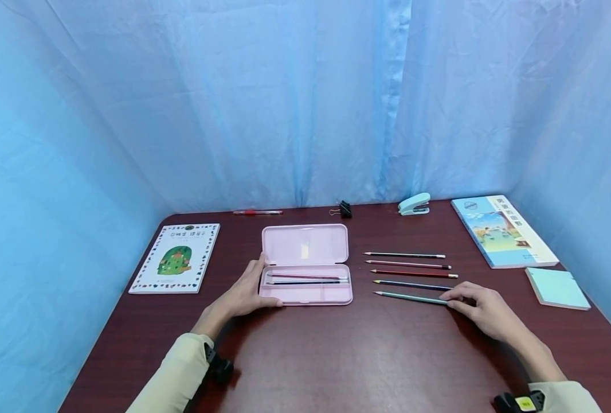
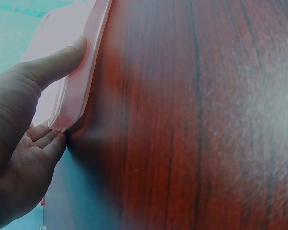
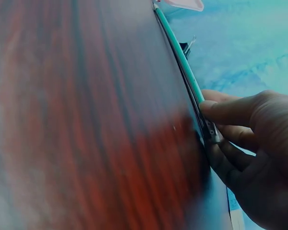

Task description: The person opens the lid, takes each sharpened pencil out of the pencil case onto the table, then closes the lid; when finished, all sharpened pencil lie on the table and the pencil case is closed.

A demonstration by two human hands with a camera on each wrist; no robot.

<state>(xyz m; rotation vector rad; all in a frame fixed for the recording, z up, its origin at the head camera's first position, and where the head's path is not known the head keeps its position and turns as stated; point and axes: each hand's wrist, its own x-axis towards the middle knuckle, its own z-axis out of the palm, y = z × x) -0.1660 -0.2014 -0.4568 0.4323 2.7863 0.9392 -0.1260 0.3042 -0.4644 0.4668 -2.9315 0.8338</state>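
Note:
A pink pencil case (image 1: 305,295) lies with its lid tipped back, and a few pencils rest in its rear compartment. My left hand (image 1: 246,289) holds the case at its left end, thumb along the front wall and fingers at the side, as the left wrist view also shows (image 2: 33,120). On the right, several pencils lie in a spread row, tips pointing left. My right hand (image 1: 483,310) pinches the end of the nearest one, a green pencil (image 1: 408,297), between thumb and fingers. A dark blue pencil (image 1: 408,284) lies just behind it, its end partly hidden by the hand.
A white picture book (image 1: 173,258) lies left. Along the back are a red pen (image 1: 257,212), a black binder clip (image 1: 344,209) and a mint stapler (image 1: 414,204). A blue book (image 1: 504,229) and a green notepad (image 1: 558,287) lie right. Blue curtains enclose the table.

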